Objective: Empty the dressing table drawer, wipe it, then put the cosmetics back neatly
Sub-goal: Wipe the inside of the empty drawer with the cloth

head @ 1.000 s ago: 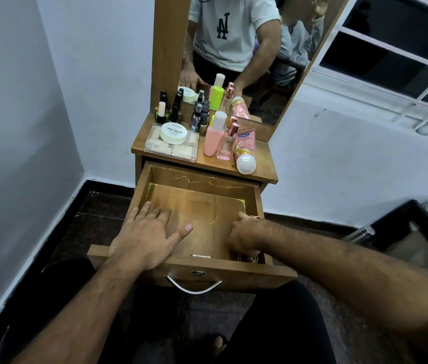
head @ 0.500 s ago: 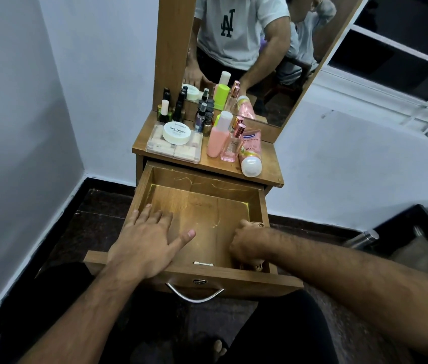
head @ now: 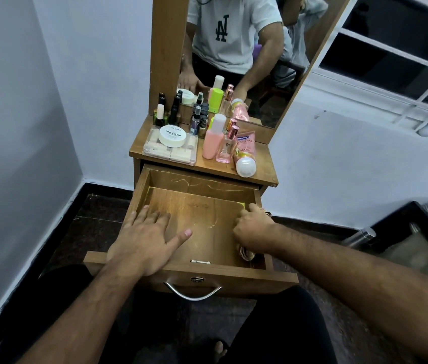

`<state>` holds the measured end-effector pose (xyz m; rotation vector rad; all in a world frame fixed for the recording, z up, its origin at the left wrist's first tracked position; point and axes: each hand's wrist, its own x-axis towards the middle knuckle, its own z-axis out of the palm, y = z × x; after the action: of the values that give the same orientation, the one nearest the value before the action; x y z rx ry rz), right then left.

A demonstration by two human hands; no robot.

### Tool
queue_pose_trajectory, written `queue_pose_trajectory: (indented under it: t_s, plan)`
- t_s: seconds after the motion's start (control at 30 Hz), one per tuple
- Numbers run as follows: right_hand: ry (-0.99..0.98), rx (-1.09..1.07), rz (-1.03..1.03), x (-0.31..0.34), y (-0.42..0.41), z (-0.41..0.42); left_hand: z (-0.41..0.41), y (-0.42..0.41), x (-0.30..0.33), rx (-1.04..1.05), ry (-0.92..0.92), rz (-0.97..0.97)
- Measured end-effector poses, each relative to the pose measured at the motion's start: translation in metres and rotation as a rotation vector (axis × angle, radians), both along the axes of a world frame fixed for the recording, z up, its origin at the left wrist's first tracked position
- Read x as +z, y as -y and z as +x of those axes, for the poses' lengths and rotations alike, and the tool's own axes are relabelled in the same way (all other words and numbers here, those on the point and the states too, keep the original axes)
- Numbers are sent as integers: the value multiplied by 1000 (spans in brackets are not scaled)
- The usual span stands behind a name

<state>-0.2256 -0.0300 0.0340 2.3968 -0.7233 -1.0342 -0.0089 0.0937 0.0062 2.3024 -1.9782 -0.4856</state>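
We're looking down at the drawer [head: 194, 214], pulled fully out from under the desk [head: 262, 166], w/ its wooden floor bare apart from our hands and a cloth. Our left hand [head: 144, 245] is lying flat on the drawer floor at the front-left corner, fingers straight and spread, thumb pointing toward the middle, grip released. Our right hand [head: 253, 229] is sitting against the drawer's right wall, fingers curled tight, grip clenched round a patterned cloth [head: 247, 254] that's bunching out below the fist toward the drawer front. On the outside of the drawer front, a curved metal handle [head: 193, 292] is hanging below a small lock.

Behind the drawer, the cosmetics are all standing on the desk. Back-left of the drawer: a clear compartment box [head: 170, 151] w/ a round white nail polish tub [head: 172, 136] resting on top. Behind that box, small dark bottles [head: 173, 111] are standing upright in a cluster. Back-right of the drawer: a pink bottle [head: 212, 143] w/ a white cap, upright, just beside a perfume bottle [head: 227, 149] w/ a rose-gold cap. A pink tube [head: 244, 156] is lying on its side right of the perfume, white cap pointing at the drawer.

Further behind the drawer, the mirror [head: 247, 48] is reflecting the bottles and a person in a white T-shirt. Floor around the drawer is dark; walls are white.
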Motion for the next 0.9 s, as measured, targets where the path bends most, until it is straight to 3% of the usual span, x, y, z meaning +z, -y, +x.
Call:
queue_pose_trajectory:
  t_s: [0.23, 0.4, 0.57, 0.8, 0.9]
  plan:
    - [527, -182, -173, -3, 6, -12, 1, 2, 0, 9, 3, 3]
    - [442, -245, -252, -13, 5, -3, 0, 0, 3, 29, -12, 2]
    - [434, -377, -198, -6, 17, 13, 2, 0, 5, 53, -47, 0]
    - [1194, -874, -3, 5, 21, 32, 11, 8, 14, 131, -207, -43]
    - [1414, -1104, 63, -2, 15, 40, 20, 16, 16, 167, -135, -99]
